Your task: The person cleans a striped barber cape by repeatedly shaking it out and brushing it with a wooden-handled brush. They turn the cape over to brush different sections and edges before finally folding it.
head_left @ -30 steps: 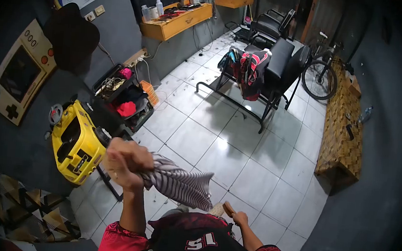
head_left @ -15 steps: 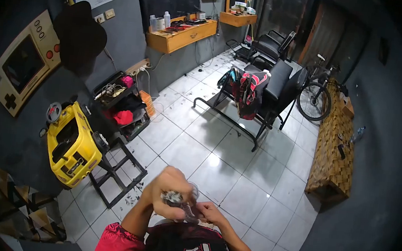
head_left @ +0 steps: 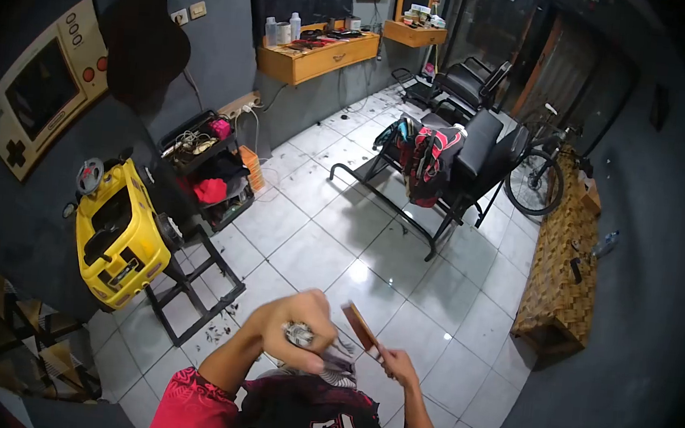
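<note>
My left hand (head_left: 293, 328) is closed in a fist in front of my chest. A crumpled grey-and-white patterned bundle (head_left: 299, 335) shows in the curl of its fingers, and thin striped grey folds (head_left: 338, 370) hang below and to the right of it. To the right, my right hand (head_left: 400, 366) grips the thin end of a brush-like tool with a long, flat brown head (head_left: 360, 327). The tool slants up and left, its head close beside my left fist. Bristles, if any, are hidden from this side.
A black barber chair (head_left: 478, 148) with cloths over it stands ahead. On the left are a yellow toy car (head_left: 123, 231) on a black frame (head_left: 202, 308) and a black trolley (head_left: 232, 219). A woven bench (head_left: 552, 289) lines the right wall. Dark hair clippings dot the tiles.
The right hand has moved right, away from the left fist, and the brown tool now shows in it. The left fist has shifted slightly right with the bundle still in it.
</note>
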A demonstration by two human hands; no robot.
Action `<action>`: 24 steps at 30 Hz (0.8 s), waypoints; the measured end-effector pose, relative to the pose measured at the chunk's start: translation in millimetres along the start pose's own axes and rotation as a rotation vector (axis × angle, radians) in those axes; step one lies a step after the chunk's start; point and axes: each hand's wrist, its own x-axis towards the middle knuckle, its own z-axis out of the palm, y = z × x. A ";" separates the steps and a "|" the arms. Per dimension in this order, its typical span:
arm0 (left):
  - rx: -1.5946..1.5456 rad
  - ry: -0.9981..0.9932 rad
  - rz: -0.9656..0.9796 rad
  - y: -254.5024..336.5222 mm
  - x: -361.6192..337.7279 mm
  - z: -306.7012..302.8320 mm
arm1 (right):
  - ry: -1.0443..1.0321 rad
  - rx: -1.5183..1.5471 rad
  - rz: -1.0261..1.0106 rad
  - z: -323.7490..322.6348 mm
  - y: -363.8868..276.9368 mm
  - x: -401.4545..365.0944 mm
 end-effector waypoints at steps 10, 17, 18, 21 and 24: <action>-0.327 0.141 0.277 24.5 3.7 0.0 | -1.075 -0.092 -0.026 53.3 -118.9 6.3; -0.513 0.246 0.697 96.5 -23.1 -45.6 | -0.646 -0.807 0.338 41.3 124.4 108.3; -0.514 0.234 0.705 99.3 -28.9 -48.8 | -0.360 -0.932 0.214 43.1 146.0 97.7; -0.509 0.280 0.750 104.1 -42.0 -55.7 | 0.245 -1.103 0.063 32.6 196.2 66.0; -0.375 0.420 0.655 105.2 -46.9 -58.2 | 0.248 -0.955 0.290 17.5 232.9 49.8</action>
